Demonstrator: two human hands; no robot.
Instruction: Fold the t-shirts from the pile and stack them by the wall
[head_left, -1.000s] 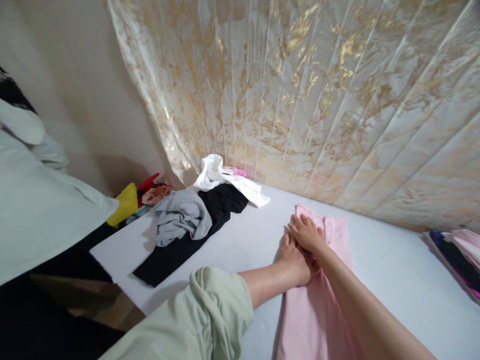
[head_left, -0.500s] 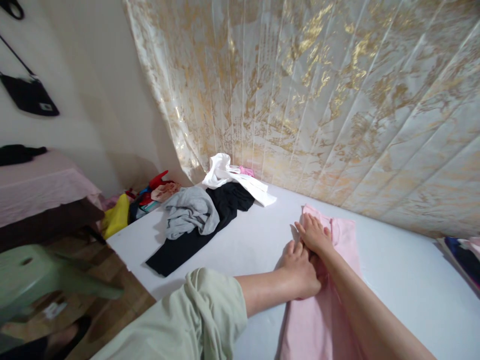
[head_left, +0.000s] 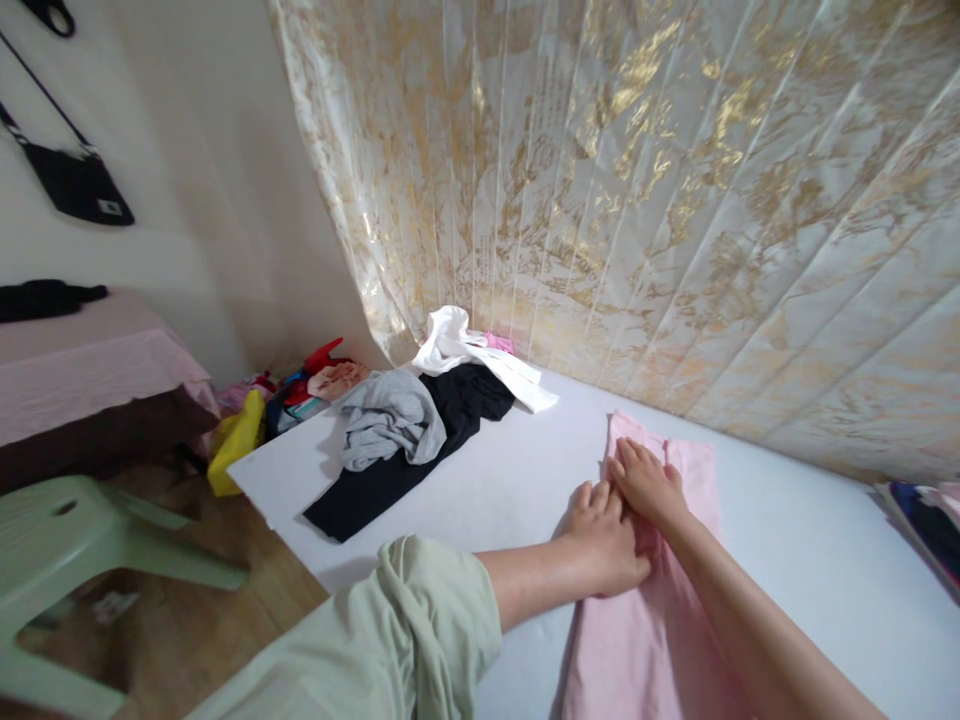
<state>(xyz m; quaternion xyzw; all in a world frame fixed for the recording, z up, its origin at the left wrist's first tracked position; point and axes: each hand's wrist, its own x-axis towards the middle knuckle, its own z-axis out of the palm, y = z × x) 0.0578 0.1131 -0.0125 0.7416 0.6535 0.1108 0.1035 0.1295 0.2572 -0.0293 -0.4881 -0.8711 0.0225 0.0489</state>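
A pink garment (head_left: 622, 650), folded into a long strip, lies on the white table (head_left: 517, 500) in front of me. My left hand (head_left: 609, 545) rests on its left edge, palm down and fingers spread toward the far side. Just beyond it, my right hand (head_left: 651, 485) lies flat on the same cloth, fingers extended. The two hands overlap slightly, and neither grips the fabric visibly. Beyond my fingers, the garment's far end shows a raised fold.
Left on the table lie a grey garment (head_left: 390, 420), black clothing (head_left: 375, 495) and a white garment (head_left: 450, 340). A clothes stack (head_left: 919, 520) sits at the right edge. A curtain (head_left: 600, 200) hangs behind. A green stool (head_left: 67, 540) stands on the floor.
My right hand has slid slightly toward me along the pink garment. My left hand stays nearly in place on it. The view has shifted a little to the left.
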